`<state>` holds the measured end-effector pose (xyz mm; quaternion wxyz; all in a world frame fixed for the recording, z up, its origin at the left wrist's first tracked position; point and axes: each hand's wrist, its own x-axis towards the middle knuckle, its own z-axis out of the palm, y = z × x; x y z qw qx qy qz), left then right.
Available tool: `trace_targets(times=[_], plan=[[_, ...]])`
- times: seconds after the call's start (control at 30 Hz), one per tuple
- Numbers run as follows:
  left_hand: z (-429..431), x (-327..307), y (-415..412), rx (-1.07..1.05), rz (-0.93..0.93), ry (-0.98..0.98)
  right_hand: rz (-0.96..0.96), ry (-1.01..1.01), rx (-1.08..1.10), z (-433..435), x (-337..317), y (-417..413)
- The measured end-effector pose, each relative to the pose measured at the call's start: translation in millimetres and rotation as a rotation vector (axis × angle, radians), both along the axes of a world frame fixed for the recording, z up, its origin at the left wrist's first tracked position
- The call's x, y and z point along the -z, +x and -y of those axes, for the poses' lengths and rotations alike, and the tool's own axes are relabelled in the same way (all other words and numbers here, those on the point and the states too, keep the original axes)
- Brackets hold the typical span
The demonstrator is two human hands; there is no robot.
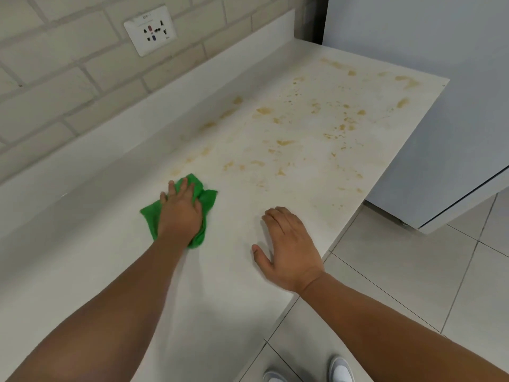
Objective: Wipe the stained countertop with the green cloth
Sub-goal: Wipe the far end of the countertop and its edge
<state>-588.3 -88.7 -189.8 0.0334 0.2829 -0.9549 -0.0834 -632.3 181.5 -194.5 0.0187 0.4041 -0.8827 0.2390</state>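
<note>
My left hand (pixel 180 210) presses flat on a crumpled green cloth (pixel 208 199) lying on the white countertop (pixel 110 244). The cloth shows around my fingers and palm; part of it is hidden under the hand. Yellow-brown stains (pixel 316 125) are scattered over the far half of the countertop, beyond the cloth and to its right. My right hand (pixel 287 246) rests palm down on the bare countertop near its front edge, fingers slightly spread, holding nothing.
A raised white backsplash ledge (pixel 154 117) runs along the tiled wall, which carries a power socket (pixel 150 30). A white fridge (pixel 446 111) stands at the counter's far end. The tiled floor (pixel 413 285) and my shoes (pixel 341 370) lie below the front edge.
</note>
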Motion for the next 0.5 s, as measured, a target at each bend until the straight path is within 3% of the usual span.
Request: trace_targets(times=[0.07, 0.17, 0.33, 0.4, 0.5], plan=[[-26, -1, -28, -0.008, -0.007, -0.024, 0.011, 0.001, 0.014, 0, -1, 1], [-70, 0, -42, 0.198, -0.036, 0.011, 0.032, -0.008, 0.029, -1, -2, 0], [-76, 3, 31, 0.416, -0.043, 0.103, 0.061, 0.003, 0.010, -5, -3, -1], [-52, 2, 68, 0.387, -0.043, 0.117, 0.041, 0.020, -0.016, -6, -2, 0], [-3, 1, 93, 0.137, -0.078, 0.116, 0.017, 0.042, -0.041, 3, -6, 0]])
